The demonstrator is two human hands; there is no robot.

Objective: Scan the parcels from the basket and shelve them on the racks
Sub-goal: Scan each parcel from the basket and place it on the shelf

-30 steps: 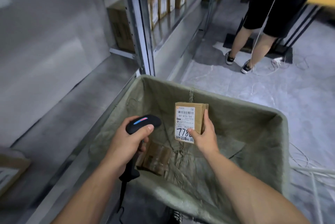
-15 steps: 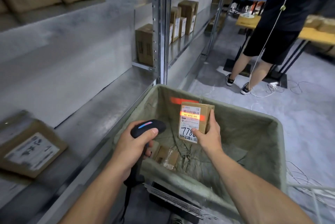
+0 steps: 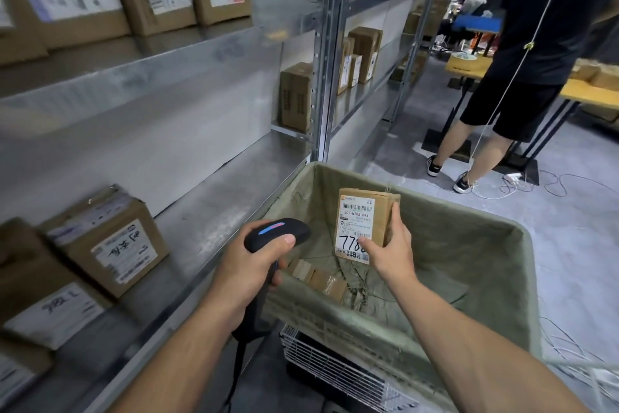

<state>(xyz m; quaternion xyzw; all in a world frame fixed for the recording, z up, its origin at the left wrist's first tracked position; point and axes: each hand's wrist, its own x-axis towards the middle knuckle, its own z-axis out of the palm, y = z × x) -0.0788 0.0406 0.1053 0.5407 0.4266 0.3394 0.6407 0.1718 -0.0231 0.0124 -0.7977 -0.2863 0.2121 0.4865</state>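
Above the basket (image 3: 469,211), the red scan light had gone from the parcel (image 3: 363,221).
The beam that crossed its label half a second earlier no longer showed; the right hand (image 3: 390,245) gripped the parcel upright by its lower corner, thumb on the label, over the basket's far side; the left hand (image 3: 249,265) was wrapped round the scanner (image 3: 276,233), thumb on top, its head aimed toward the label; the view had lifted to take in the rack shelf (image 3: 214,205) on the left, where other boxes (image 3: 110,242) stood; the scan looked finished, so shelving seemed next; another small parcel (image 3: 321,277) lay on the basket's lining.
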